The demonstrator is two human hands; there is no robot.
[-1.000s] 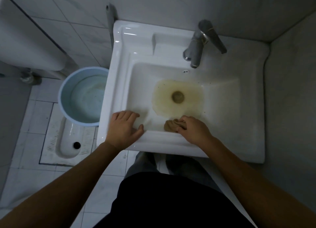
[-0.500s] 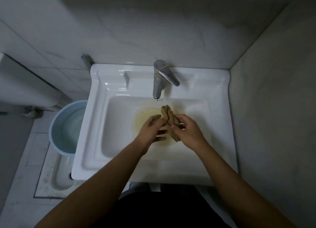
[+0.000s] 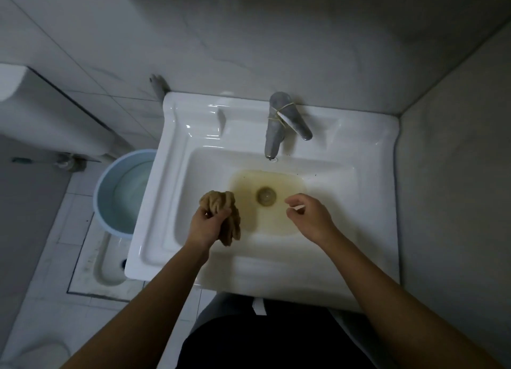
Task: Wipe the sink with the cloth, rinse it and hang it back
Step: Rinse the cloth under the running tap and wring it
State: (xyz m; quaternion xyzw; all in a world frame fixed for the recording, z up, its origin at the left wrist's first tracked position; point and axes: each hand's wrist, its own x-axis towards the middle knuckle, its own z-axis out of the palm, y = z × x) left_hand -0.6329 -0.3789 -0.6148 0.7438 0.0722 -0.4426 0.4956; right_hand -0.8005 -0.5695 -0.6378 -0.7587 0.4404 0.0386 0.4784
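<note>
1. Two hands are over the sink [image 3: 177, 153]. The left hand [image 3: 206, 226] grips the tan cloth [image 3: 219, 201], fingers curled tight round its middle. Bunched folds stick out above the fist and a tail hangs below.
2. Cloth is over the left part of the bowl, just left of the drain [image 3: 266, 196]. Cannot tell whether the tail touches the porcelain.
3. Right hand [image 3: 309, 216] hovers right of the drain, fingers loosely curled, holding nothing.
4. Yellow-brown stain [image 3: 293, 179] rings the drain. No water seen running from the tap [image 3: 273, 128].
5. Judgement: this looks like the rinse-and-wring stage, though the stain suggests the wiping is not finished.
6. To do it well:
   - send the free hand to the tap lever;
   - bring the cloth under the spout;
   - loosen the wad so water reaches the inner folds;
   - squeeze over the drain, not over the rim.
7. Risk: a wet wad can slip from a one-handed grip. The blue bucket [image 3: 121, 191] stands just beside the sink's left edge, so drips or a drop could land there.
</note>
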